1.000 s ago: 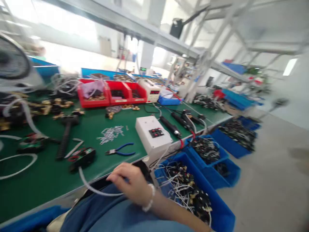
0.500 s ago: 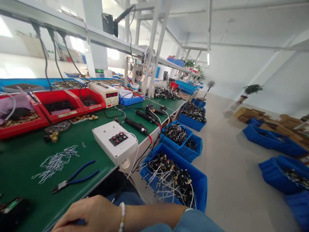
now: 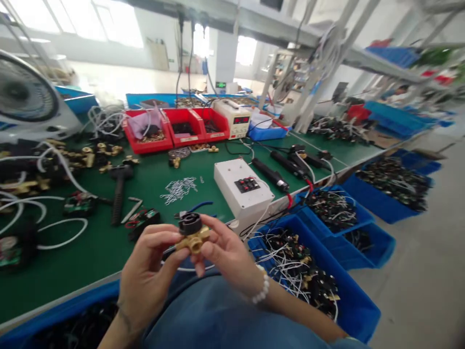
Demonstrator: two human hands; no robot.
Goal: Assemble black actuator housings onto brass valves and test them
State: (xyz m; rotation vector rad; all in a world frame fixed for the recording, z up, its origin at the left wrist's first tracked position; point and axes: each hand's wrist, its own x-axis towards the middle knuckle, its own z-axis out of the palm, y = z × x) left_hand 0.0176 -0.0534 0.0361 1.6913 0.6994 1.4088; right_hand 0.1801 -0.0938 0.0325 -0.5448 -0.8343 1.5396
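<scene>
A brass valve (image 3: 196, 243) with a round black cap (image 3: 190, 223) on top is held up over my lap, just off the bench's front edge. My left hand (image 3: 150, 261) pinches its left end between thumb and fingers. From the other side my right hand (image 3: 227, 252), with a beaded bracelet at the wrist, grips the right end. Behind the valve lie blue-handled pliers (image 3: 199, 206), partly hidden by it. A black part with a circuit board (image 3: 143, 223) rests on the bench beyond my left hand.
On the green bench (image 3: 98, 257) are a white switch box (image 3: 241, 186), a pile of wire clips (image 3: 178, 189), a black hammer-shaped tool (image 3: 119, 191) and black electric screwdrivers (image 3: 271, 173). Red bins (image 3: 148, 143) stand behind. Blue crates (image 3: 358, 303) of wired parts sit at the right.
The view has swung left. Both hands now hold the brass valve before me; earlier only one hand showed, low at the bench edge, and the valve was not visible in it.
</scene>
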